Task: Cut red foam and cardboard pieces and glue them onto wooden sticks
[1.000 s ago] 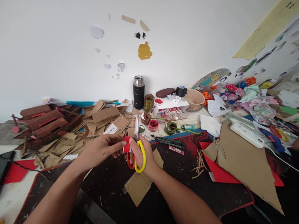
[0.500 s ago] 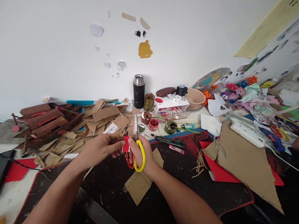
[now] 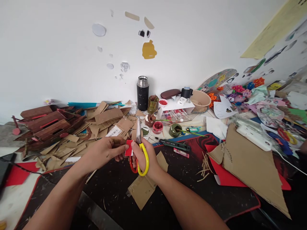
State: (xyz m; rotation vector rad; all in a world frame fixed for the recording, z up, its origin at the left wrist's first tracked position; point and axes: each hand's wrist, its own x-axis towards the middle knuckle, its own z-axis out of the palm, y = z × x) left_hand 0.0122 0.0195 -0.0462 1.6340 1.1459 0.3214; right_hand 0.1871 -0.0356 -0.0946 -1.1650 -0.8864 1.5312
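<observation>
Between the thumb and fingers of my left hand [image 3: 105,151] is a small piece of red corrugated card [image 3: 128,148] with a pale right edge. My right hand [image 3: 146,157] is closed round scissors [image 3: 143,163] with one yellow and one red handle loop. Their blades point up and away from me and look nearly together. My right thumb lies close to the card's right edge; whether it presses on it, I cannot tell. Below the hands, a cut piece of brown cardboard [image 3: 142,193] lies on the dark mat [image 3: 115,191].
Cardboard scraps [image 3: 72,148] and a brown model boat [image 3: 48,126] crowd the left. A black flask [image 3: 143,95], paint jars [image 3: 157,127] and a utility knife [image 3: 174,145] lie beyond my hands. At right are a large cardboard sheet [image 3: 254,169] and a white power strip [image 3: 254,138]. A metal ruler [image 3: 96,210] is near me.
Hardly anything differs. The scissor blades have tipped very slightly to the left; both hands keep their hold in the same place.
</observation>
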